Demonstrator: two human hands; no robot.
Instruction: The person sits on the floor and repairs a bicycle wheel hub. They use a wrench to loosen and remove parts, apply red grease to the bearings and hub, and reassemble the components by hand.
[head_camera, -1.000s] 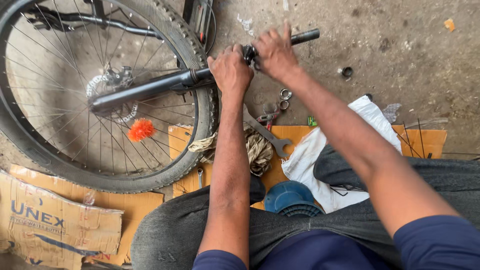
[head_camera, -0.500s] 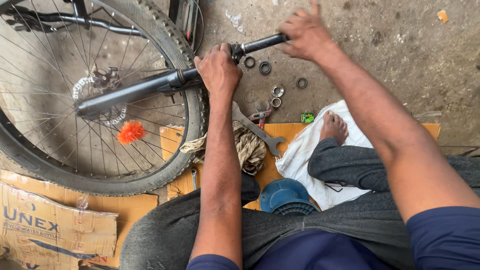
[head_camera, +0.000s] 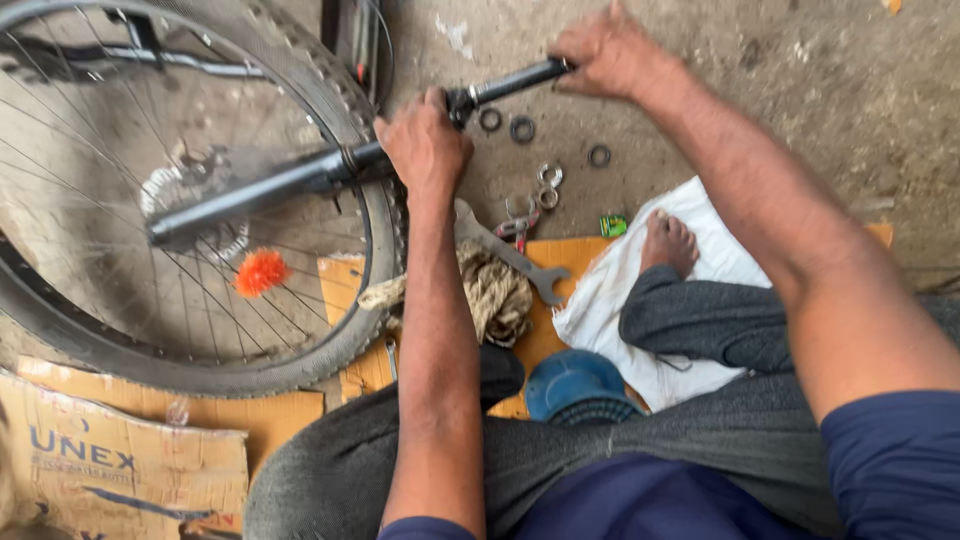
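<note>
The person wears a dark blue short-sleeved shirt (head_camera: 890, 460) and grey woollen trousers (head_camera: 700, 440). Both forearms are bare, as are the left hand (head_camera: 425, 145) and right hand (head_camera: 605, 50). One foot (head_camera: 668, 240) is bare too.

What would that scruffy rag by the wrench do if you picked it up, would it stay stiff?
Probably not. The rag lies bunched in loose, frayed folds on the cardboard, so it would likely flop and hang down. It looks like thin cloth, so it is probably light. It should not roll or slide easily, unlike the small metal rings on the floor.
</note>
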